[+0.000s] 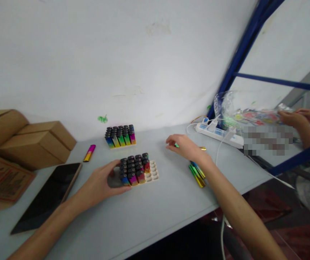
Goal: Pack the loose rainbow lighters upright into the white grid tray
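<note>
My left hand is curved around the left end of a tray of lighters, thumb along the front and fingers behind. The pale tray holds rows of black-topped lighters standing upright; its right-hand cells show bare. My right hand is raised to the right of the tray, fingers curled and pinched, with a small green part of a lighter showing between them. Beneath my right forearm lie several loose green, blue and gold lighters, partly hidden. Another gold end pokes out behind the wrist.
A second full block of lighters stands near the wall. A single pink-yellow lighter, a dark tablet and cardboard boxes are at left. A power strip and blue frame stand right; another person's hands handle plastic beyond.
</note>
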Demonstrator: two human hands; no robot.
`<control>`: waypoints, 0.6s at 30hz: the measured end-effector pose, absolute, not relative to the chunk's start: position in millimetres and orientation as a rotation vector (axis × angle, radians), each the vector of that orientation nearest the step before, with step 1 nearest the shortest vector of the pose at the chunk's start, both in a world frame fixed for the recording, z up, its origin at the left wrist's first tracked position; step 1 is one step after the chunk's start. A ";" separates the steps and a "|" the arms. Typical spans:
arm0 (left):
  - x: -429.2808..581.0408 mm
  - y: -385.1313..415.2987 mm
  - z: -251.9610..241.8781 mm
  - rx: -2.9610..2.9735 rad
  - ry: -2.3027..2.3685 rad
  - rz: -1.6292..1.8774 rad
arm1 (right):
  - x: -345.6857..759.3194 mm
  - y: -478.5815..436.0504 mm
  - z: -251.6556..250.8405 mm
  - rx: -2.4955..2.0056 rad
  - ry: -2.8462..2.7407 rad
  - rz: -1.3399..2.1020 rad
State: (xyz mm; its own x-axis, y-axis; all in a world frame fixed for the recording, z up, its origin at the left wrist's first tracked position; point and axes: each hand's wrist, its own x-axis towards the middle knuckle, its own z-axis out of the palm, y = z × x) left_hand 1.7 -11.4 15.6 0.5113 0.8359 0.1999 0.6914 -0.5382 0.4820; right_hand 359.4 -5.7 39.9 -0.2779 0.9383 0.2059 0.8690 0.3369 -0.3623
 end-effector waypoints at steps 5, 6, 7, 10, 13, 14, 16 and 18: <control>3.8 -11.8 16.8 2.423 1.241 0.609 | 393.9 4.6 29.0 -1.950 -2.141 0.132; 4.2 -11.9 17.0 2.422 1.241 0.615 | 396.3 5.5 26.8 -1.959 -2.146 0.149; 4.4 -12.1 17.3 2.419 1.241 0.620 | 397.1 6.1 25.1 -1.956 -2.159 0.171; 4.6 -12.7 18.3 2.403 1.235 0.635 | 392.2 6.3 24.4 -1.887 -2.221 0.226; 4.0 -13.2 18.8 2.399 1.226 0.648 | 380.6 3.9 28.9 -1.707 -2.215 0.298; 3.6 -13.3 18.7 2.401 1.226 0.651 | 376.0 2.3 30.7 -1.600 -2.174 0.374; 2.7 -13.2 17.9 2.403 1.228 0.650 | 366.5 -1.7 33.6 -1.353 -2.046 0.595; 2.1 -13.1 17.1 2.401 1.235 0.637 | 357.2 -6.0 35.3 -1.140 -1.922 0.825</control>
